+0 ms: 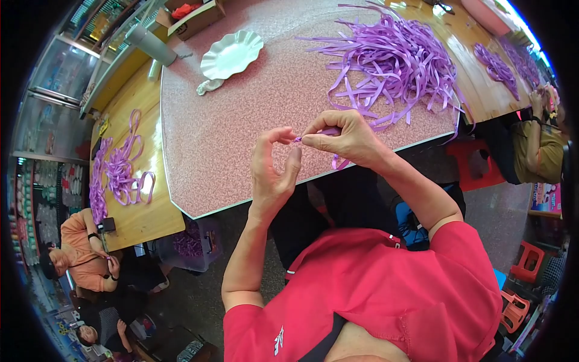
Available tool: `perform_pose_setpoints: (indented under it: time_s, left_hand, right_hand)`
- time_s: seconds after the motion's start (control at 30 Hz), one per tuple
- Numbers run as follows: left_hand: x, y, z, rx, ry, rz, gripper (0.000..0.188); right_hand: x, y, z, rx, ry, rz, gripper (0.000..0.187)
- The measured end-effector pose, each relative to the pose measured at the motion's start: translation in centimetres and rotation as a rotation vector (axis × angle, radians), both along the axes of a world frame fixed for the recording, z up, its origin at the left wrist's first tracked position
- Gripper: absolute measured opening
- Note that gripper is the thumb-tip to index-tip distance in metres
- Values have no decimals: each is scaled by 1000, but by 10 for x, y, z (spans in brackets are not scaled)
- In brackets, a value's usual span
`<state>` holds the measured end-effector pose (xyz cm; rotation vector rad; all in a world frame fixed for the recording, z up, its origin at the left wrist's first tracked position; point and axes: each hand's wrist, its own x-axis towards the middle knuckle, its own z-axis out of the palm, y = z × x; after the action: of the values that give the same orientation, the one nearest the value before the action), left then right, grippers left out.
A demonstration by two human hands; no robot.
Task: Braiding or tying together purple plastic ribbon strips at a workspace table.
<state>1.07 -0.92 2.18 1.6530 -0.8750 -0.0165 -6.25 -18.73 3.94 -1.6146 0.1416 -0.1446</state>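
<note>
My right hand (347, 139) pinches a narrow purple ribbon (330, 131) between thumb and fingers, above the front edge of the pink speckled tabletop. A short twisted or knotted bit of it sticks out past the fingertips toward the left. Just beside that end, my left hand (273, 172) is open, with its thumb and curved fingers apart. The left fingertips are very near the ribbon, but whether they touch it I cannot tell. Below my right hand, a purple loop (339, 161) hangs at the table edge. A big tangled pile of purple ribbons (398, 57) lies beyond it.
A scalloped pale dish (232, 54) and a grey cylindrical bottle (151, 45) stand at the far left, near a cardboard box (196, 19). More ribbons (123, 169) lie on the left wooden table (154, 220). People sit at left and right. A red stool (473, 166) stands right.
</note>
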Motion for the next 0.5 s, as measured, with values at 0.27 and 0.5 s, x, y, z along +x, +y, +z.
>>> perform_pose_setpoints:
  time_s: [0.27, 0.5]
  left_hand:
    - [9, 3, 13, 252, -701, 63, 22]
    - [24, 16, 12, 212, -548, -66, 12]
  right_hand:
    - [-1, 0, -1, -100, -76, 14, 12]
    - [-8, -6, 2, -21, 12, 62, 14]
